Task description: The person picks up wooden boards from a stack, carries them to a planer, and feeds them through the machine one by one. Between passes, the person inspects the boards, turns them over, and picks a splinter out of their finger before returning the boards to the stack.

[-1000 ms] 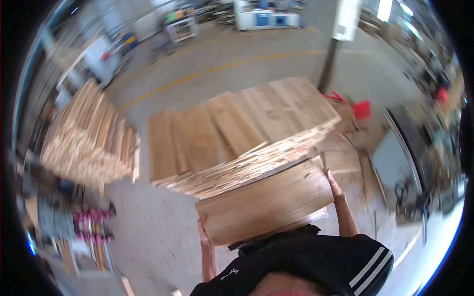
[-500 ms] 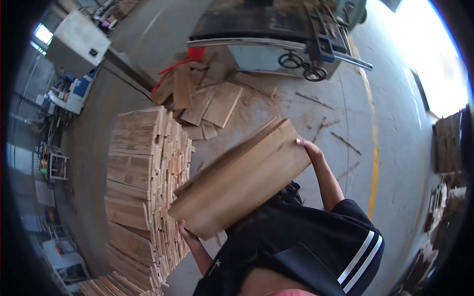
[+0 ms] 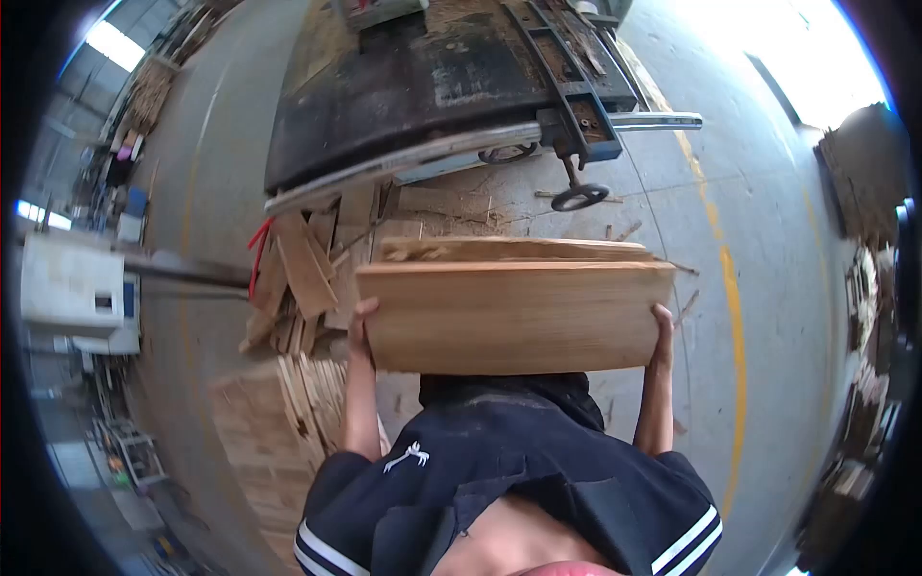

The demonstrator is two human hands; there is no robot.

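Observation:
Two or more wooden boards are held in front of my body. The nearest wooden board (image 3: pixel 519 322) shows its broad face, and a rougher-edged board (image 3: pixel 509 250) lies behind it. My left hand (image 3: pixel 363 328) grips the left end, thumb on the face. At the right end, my right hand (image 3: pixel 663 336) holds on in the same way. Most fingers of both hands are hidden behind the wood. Beyond the boards stands a machine with a dark, dusty table (image 3: pixel 423 106).
A handwheel (image 3: pixel 580 197) and a metal rail (image 3: pixel 658 122) stick out from the machine's right side. Loose offcuts (image 3: pixel 303 264) lie on the floor at left, near a red strip (image 3: pixel 259 254). A board stack (image 3: pixel 279 413) stands at lower left. A yellow line (image 3: pixel 735 317) runs along the floor.
The boards have turned from a slant to nearly level. My body has turned and come closer to the machine, and the board stack now sits lower left. Both hands keep their grip.

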